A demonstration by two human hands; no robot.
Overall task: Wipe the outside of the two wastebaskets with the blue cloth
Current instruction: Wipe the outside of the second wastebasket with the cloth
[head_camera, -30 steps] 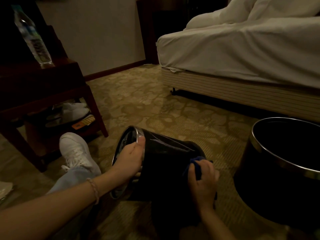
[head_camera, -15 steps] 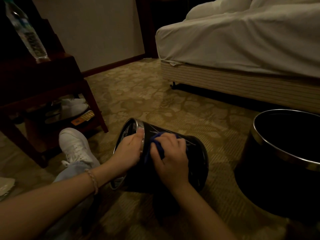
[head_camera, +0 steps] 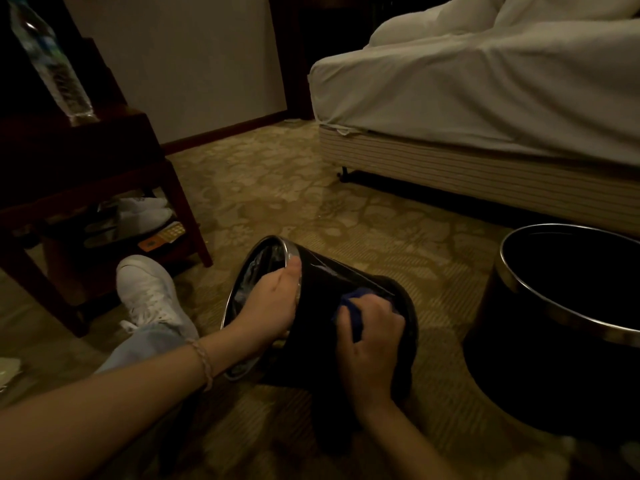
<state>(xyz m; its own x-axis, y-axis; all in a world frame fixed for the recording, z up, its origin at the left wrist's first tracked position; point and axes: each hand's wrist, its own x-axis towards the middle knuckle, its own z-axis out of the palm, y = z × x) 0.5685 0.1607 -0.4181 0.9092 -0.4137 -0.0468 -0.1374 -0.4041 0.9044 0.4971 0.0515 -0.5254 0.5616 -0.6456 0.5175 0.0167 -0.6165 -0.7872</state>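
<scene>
Right hand, grip closed on blue cloth: moved from rim toward wastebasket base. Left hand: grip unchanged, clasping rim.

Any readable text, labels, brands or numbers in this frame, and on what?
None can be read.
Water bottle on the side table: its label is blurred.
Orange packet on the table's lower shelf: print too small.
Both wastebaskets, tipped and upright, and the blue cloth show none.

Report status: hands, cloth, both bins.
Left hand grips tipped wastebasket by its rim. Right hand presses blue cloth on its side. Second wastebasket upright, untouched. Nothing in the way.
</scene>
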